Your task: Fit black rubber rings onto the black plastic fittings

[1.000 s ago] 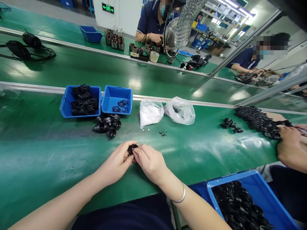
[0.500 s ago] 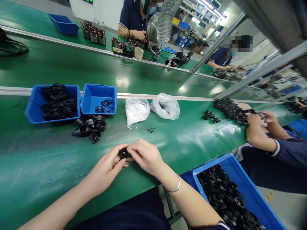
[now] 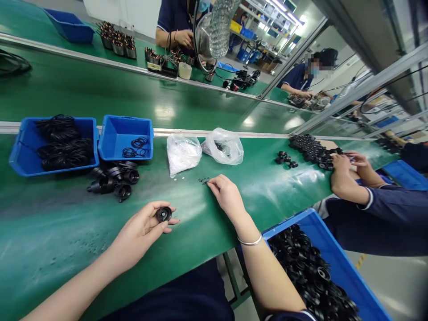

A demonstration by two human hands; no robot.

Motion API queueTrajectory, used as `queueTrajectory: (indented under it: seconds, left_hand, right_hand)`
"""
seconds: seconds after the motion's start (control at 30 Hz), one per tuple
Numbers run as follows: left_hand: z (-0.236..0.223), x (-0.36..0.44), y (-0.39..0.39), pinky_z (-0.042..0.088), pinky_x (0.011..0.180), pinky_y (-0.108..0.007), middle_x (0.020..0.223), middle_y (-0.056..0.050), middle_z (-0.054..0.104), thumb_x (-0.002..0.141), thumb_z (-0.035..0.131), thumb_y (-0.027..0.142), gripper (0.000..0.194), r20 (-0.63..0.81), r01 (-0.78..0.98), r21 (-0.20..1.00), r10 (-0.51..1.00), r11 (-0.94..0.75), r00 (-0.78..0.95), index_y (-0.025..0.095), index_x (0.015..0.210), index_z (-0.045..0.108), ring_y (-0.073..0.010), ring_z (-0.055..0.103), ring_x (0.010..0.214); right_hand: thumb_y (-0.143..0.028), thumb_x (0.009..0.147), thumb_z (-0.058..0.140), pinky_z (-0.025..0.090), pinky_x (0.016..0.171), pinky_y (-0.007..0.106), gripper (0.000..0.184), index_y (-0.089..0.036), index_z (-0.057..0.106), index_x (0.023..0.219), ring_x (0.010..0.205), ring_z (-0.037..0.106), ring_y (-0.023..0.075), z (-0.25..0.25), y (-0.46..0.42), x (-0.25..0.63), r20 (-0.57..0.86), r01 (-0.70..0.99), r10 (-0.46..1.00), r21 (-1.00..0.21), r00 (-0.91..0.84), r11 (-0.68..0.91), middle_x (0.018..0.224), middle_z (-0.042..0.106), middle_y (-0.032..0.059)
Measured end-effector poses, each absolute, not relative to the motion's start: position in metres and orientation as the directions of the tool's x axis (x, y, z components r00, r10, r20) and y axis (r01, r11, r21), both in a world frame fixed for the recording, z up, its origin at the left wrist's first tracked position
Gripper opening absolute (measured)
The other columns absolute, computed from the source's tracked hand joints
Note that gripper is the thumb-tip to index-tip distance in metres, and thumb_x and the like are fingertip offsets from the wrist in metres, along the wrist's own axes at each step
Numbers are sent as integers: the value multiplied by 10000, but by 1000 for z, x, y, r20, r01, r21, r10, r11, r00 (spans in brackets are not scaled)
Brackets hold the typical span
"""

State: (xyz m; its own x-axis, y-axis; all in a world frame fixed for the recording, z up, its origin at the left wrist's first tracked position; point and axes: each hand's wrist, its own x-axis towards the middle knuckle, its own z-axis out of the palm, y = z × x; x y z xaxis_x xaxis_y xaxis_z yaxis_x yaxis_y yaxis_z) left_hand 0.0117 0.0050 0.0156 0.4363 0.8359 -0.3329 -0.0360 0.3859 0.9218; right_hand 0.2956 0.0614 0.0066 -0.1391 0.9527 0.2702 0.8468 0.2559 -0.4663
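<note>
My left hand (image 3: pixel 142 232) holds a small round black plastic part (image 3: pixel 163 214) between thumb and fingertips, just above the green belt (image 3: pixel 60 223). My right hand (image 3: pixel 227 196) reaches forward, fingertips pinched at a scatter of tiny black bits (image 3: pixel 203 180) on the belt in front of a white plastic bag (image 3: pixel 182 154). Whether it holds one of them I cannot make out. A metal bangle sits on my right wrist.
Two blue bins (image 3: pixel 125 142) with black rings stand at the left, a pile of black parts (image 3: pixel 112 180) before them. A second bag (image 3: pixel 224 146) lies right of the first. A large blue bin (image 3: pixel 334 263) of black parts sits lower right. A co-worker's hands (image 3: pixel 344 178) work at the right.
My right hand has left the black part and moved forward to the tiny bits. The left hand keeps the part alone. The view has shifted right.
</note>
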Motion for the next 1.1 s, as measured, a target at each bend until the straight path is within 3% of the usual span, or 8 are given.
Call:
queueTrajectory:
  seconds: [0.2, 0.37, 0.6, 0.8, 0.9, 1.1]
  left_hand:
    - [17, 12, 5, 566, 932, -452, 1282, -107, 572, 895, 627, 389, 339, -321, -34, 926, 830, 377, 456, 222, 1160, 498, -304, 669, 1143]
    - [11, 11, 5, 560, 913, -423, 1208, -74, 595, 895, 612, 332, 314, -308, -35, 931, 831, 365, 463, 231, 1167, 492, -234, 700, 1008]
    - [6, 8, 4, 536, 780, -349, 914, -14, 646, 892, 580, 286, 369, -275, 49, 957, 847, 285, 455, 254, 1252, 508, -207, 677, 832]
    - [11, 7, 5, 403, 562, -253, 655, 63, 526, 891, 567, 293, 327, -287, 142, 958, 844, 250, 453, 255, 1215, 536, -140, 515, 583]
    - [11, 7, 5, 348, 517, -246, 620, 71, 471, 895, 555, 305, 323, -286, 143, 958, 845, 247, 452, 246, 1212, 536, -134, 451, 549]
    - [8, 8, 4, 401, 561, -256, 699, 47, 515, 890, 537, 282, 329, -262, 128, 965, 865, 229, 428, 238, 1215, 523, -145, 507, 603]
  right_hand:
    - [-215, 933, 601, 489, 636, 285, 133, -195, 649, 811, 667, 585, 157, 21, 40, 274, 280, 789, 953, -557, -115, 259, 767, 631, 27]
    - [-209, 937, 623, 525, 670, 263, 62, -216, 675, 905, 755, 618, 146, 25, 10, 212, 321, 524, 901, -734, -292, 431, 811, 642, 21]
    - [-211, 969, 582, 546, 722, 270, 94, -219, 676, 970, 825, 616, 150, 15, 12, 190, 342, 522, 847, -674, -407, 523, 874, 598, 41]
    - [-169, 983, 546, 558, 739, 290, 140, -215, 659, 1052, 852, 633, 162, 18, 8, 193, 335, 549, 811, -606, -479, 575, 921, 621, 64]
    - [-139, 985, 516, 574, 790, 317, 259, -234, 626, 1198, 926, 637, 183, 18, 1, 197, 316, 572, 791, -558, -523, 601, 1002, 622, 85]
    - [-87, 940, 531, 585, 833, 365, 532, -191, 453, 1456, 997, 617, 229, 9, -11, 202, 293, 611, 749, -442, -594, 657, 1108, 601, 140]
